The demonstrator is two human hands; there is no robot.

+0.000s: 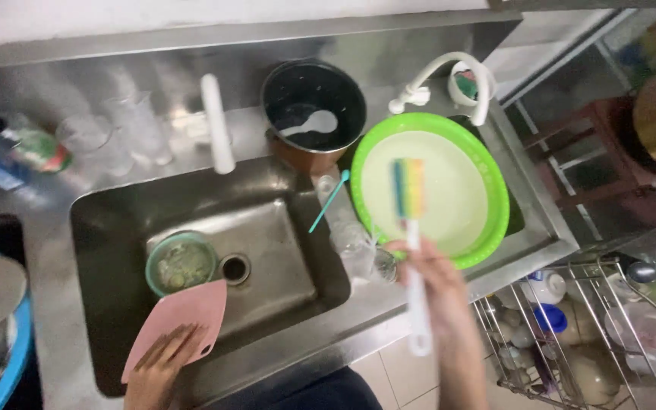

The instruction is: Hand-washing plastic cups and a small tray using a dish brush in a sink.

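My left hand [155, 372] holds a pink cutting board [184, 319] by its lower edge, over the front of the steel sink [115, 220]. A green bowl [181, 263] with cloudy water sits in the sink next to the drain [234, 269]. My right hand [433, 277] grips a white-handled brush [413, 250] whose striped sponge head lies over a green-rimmed plate [487, 205] at the right of the sink.
A dark pot [313, 114] with a white spoon stands behind the sink by a white tap [449, 72]. Clear glasses [127, 125] stand at the back left. A teal-handled tool [328, 201] leans nearby. A wire rack [594, 326] with dishes sits at lower right.
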